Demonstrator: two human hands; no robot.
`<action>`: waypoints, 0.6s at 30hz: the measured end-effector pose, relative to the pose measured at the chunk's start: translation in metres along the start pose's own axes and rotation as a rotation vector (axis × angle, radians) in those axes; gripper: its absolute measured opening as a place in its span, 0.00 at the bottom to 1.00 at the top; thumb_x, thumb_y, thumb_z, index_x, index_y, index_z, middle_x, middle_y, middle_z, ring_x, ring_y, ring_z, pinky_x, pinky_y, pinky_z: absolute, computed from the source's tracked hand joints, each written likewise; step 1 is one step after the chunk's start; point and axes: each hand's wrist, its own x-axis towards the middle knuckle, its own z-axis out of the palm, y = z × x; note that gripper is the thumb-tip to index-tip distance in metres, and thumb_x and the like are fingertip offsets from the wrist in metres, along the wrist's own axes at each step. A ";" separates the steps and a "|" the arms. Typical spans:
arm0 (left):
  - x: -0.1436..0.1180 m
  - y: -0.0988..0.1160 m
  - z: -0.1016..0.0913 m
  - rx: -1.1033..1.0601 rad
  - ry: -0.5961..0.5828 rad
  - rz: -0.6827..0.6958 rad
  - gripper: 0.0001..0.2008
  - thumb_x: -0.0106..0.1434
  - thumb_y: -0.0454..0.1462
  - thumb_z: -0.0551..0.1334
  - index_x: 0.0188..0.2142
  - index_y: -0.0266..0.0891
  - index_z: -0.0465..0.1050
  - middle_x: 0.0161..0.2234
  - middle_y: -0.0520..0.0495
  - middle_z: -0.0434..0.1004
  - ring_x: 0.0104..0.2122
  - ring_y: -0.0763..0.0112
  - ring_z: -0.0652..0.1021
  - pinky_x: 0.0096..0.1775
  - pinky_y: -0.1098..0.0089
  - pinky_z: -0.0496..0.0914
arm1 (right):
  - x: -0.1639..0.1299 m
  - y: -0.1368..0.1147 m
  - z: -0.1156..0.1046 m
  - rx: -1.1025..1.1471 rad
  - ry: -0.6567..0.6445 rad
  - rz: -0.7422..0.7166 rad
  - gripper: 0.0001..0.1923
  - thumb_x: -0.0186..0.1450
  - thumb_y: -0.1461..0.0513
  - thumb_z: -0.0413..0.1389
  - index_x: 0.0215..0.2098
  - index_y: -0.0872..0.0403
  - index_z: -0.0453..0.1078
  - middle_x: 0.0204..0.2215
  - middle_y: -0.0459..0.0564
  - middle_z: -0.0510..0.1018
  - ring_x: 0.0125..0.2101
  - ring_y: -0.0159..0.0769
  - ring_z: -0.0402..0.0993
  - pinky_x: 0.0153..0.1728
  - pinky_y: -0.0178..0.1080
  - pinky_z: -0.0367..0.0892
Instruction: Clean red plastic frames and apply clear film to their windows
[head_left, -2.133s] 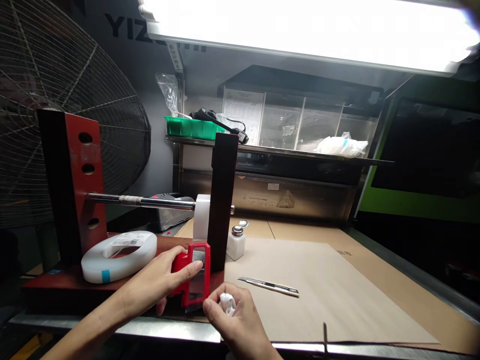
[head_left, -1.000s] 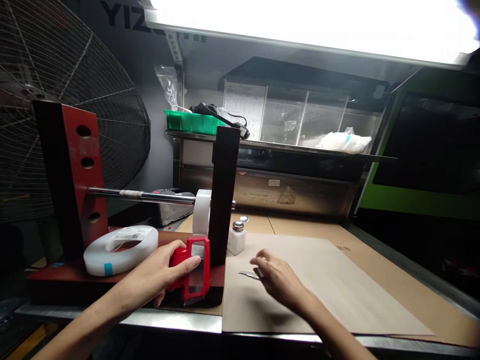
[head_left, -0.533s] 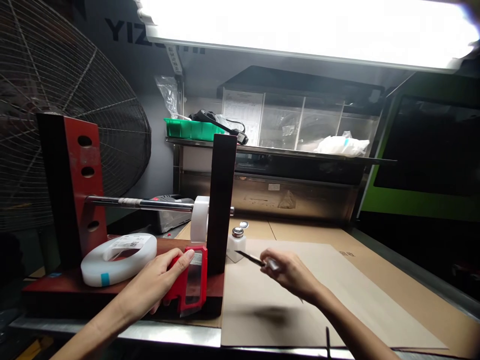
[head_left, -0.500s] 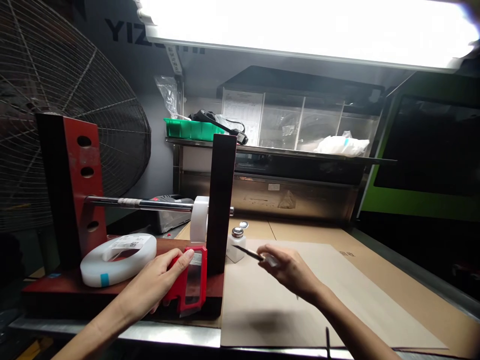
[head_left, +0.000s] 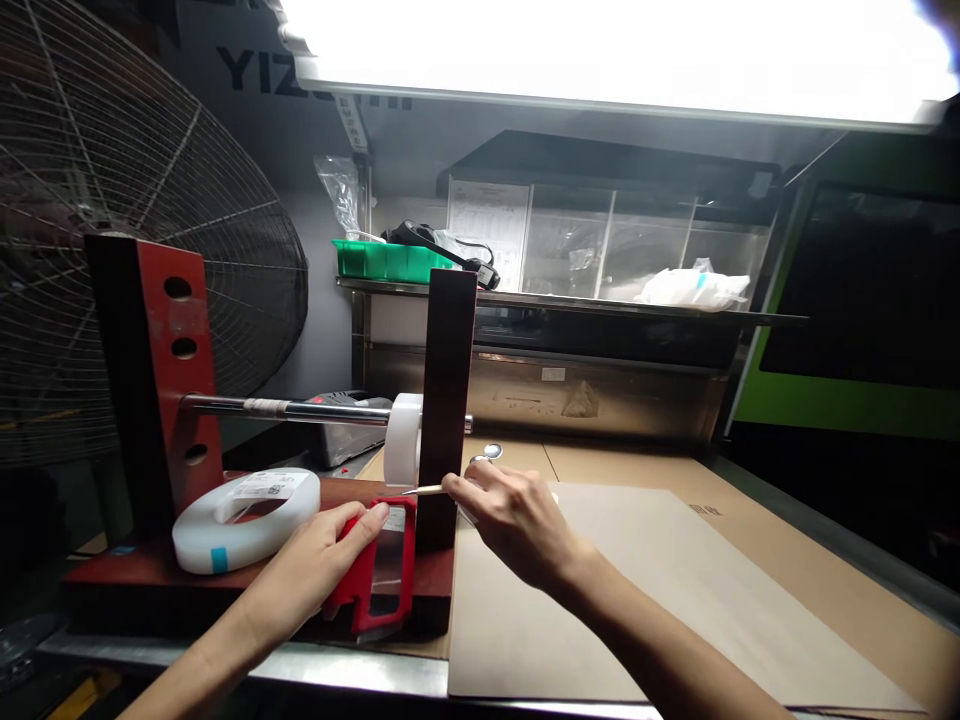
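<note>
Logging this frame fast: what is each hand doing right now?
Left hand: closed around the red plastic frame-shaped tool on the red wooden stand.
Right hand: pinching the slim metal utility knife, blade toward the stand.

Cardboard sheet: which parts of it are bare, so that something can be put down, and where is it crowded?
The cardboard sheet is bare right of the right hand, out to the green machine. It is crowded on the left: the left hand grips the red frame by the dark post and white roll.

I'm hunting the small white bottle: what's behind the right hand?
The right hand, holding a thin knife, covers that spot; only a round metal cap shows beyond it. No bottle is visible.
</note>
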 end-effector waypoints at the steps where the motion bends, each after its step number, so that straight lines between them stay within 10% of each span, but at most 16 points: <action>1: 0.000 0.000 0.000 -0.010 -0.001 -0.009 0.19 0.55 0.55 0.57 0.25 0.42 0.64 0.15 0.59 0.53 0.15 0.75 0.55 0.16 0.75 0.46 | 0.000 0.000 0.001 -0.008 -0.009 -0.002 0.10 0.65 0.71 0.50 0.40 0.53 0.68 0.30 0.46 0.73 0.26 0.31 0.68 0.18 0.34 0.46; 13: 0.003 -0.005 0.004 -0.079 0.015 -0.060 0.23 0.52 0.59 0.57 0.26 0.41 0.65 0.16 0.58 0.55 0.16 0.75 0.57 0.17 0.75 0.48 | 0.012 -0.012 -0.009 -0.061 -0.150 -0.067 0.11 0.64 0.73 0.47 0.40 0.57 0.67 0.30 0.52 0.73 0.27 0.37 0.72 0.18 0.34 0.54; 18: -0.006 -0.014 -0.001 -0.120 0.051 -0.075 0.25 0.51 0.61 0.57 0.22 0.42 0.61 0.16 0.57 0.55 0.17 0.73 0.59 0.20 0.74 0.52 | -0.035 0.015 0.016 0.204 -0.299 0.222 0.13 0.66 0.71 0.46 0.40 0.54 0.70 0.34 0.53 0.76 0.30 0.35 0.72 0.25 0.34 0.58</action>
